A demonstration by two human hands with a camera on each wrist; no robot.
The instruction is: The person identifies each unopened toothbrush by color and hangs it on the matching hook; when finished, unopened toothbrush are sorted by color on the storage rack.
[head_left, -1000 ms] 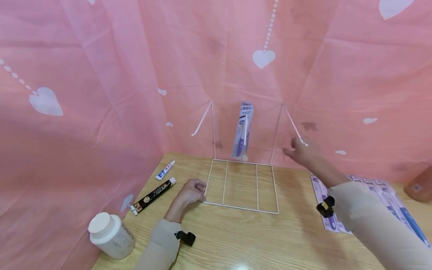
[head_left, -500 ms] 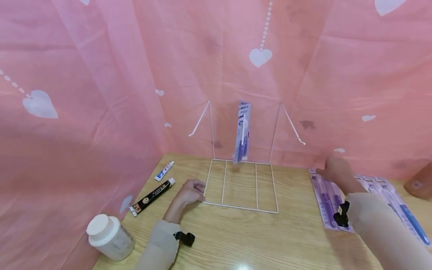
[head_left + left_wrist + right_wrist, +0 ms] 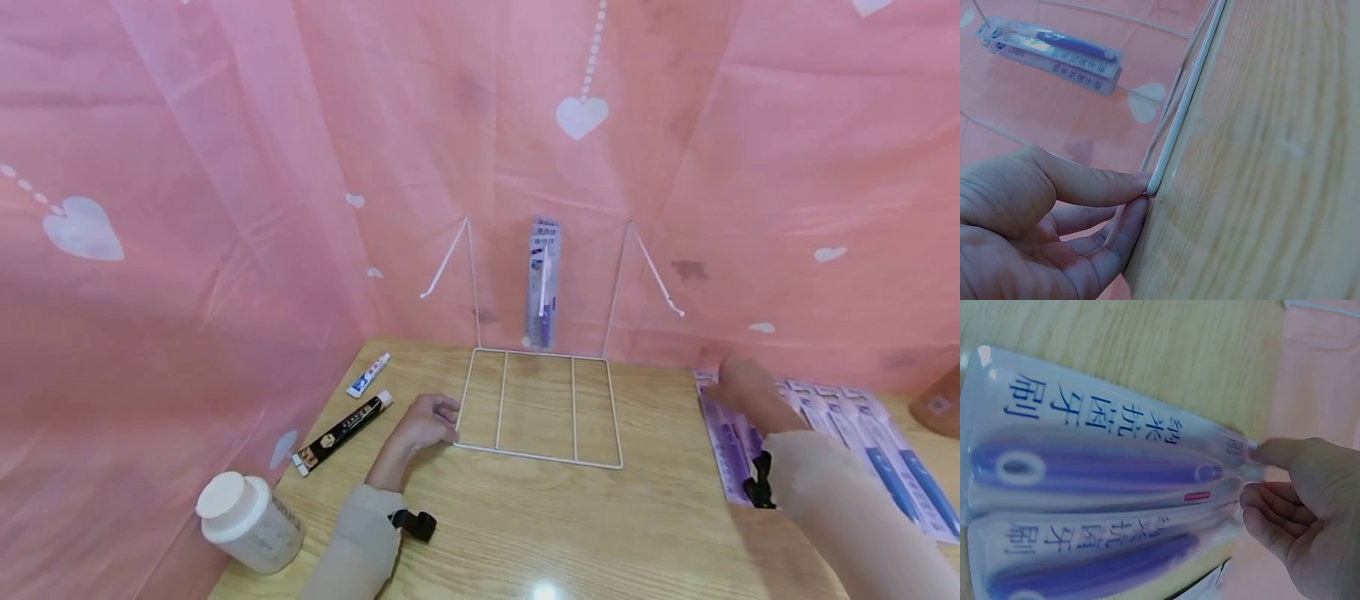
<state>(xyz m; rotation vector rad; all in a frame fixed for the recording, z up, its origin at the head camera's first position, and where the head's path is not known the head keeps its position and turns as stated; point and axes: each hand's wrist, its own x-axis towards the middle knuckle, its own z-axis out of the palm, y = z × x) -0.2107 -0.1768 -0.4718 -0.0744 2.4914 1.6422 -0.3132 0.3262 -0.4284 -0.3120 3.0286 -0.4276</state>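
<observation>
My left hand (image 3: 425,422) pinches the front left corner of a white wire rack (image 3: 537,456) between thumb and fingers; the left wrist view shows the grip closely. From the rack's middle hook hang several packaged toothbrushes (image 3: 543,283) with purple handles. On the right of the table, my right hand (image 3: 750,392) is at the top end of a purple packaged toothbrush (image 3: 1097,465), its thumb and curled fingers on either side of that end. A second purple packaged toothbrush (image 3: 1091,550) lies alongside. In the head view the hand and sleeve partly cover these packs.
Packaged toothbrushes with blue handles (image 3: 892,475) lie farther right, near a brown container (image 3: 941,404). On the left are a small white toothpaste tube (image 3: 368,375), a black toothpaste tube (image 3: 341,433) and a white bottle (image 3: 251,525). A pink curtain (image 3: 420,125) hangs behind.
My right hand has moved from beside the rack's right hook down and right to the purple toothbrush packs. The hanging packs have swung slightly. My left hand stays at the rack's corner.
</observation>
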